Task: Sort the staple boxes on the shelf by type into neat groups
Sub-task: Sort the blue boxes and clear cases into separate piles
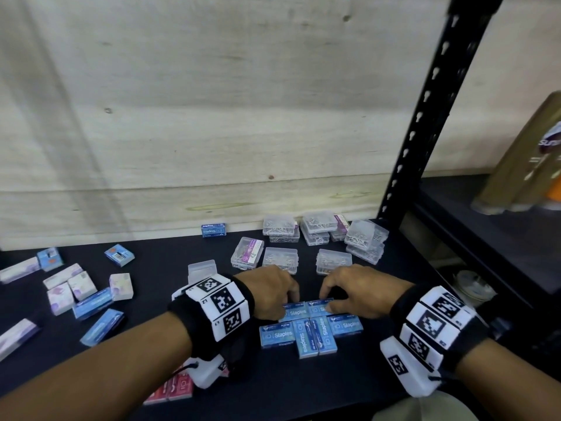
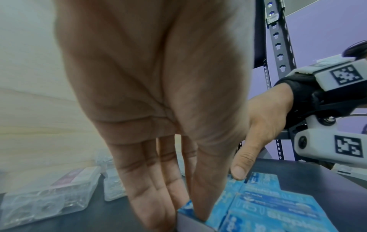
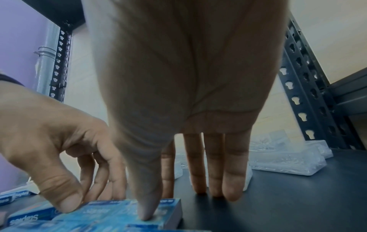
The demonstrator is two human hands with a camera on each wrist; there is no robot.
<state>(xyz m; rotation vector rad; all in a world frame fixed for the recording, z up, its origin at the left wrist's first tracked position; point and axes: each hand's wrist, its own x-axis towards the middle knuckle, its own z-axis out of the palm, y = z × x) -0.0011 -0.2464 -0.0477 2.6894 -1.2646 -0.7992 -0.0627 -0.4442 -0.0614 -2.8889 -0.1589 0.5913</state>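
Note:
Several light-blue "Staples" boxes lie packed flat together on the black shelf, near its front middle. My left hand is on the left box of the back row: its thumb presses the top and its straight fingers stand against the far side. My right hand is on the neighbouring box, thumb on top, with straight fingers touching the shelf just behind and to the right. More blue boxes lie loose at the left, and one stands by the back wall.
Lilac-and-white boxes are scattered at the left. Red boxes lie under my left wrist at the front edge. Clear plastic cases are stacked behind my hands. A black perforated upright bounds the shelf on the right.

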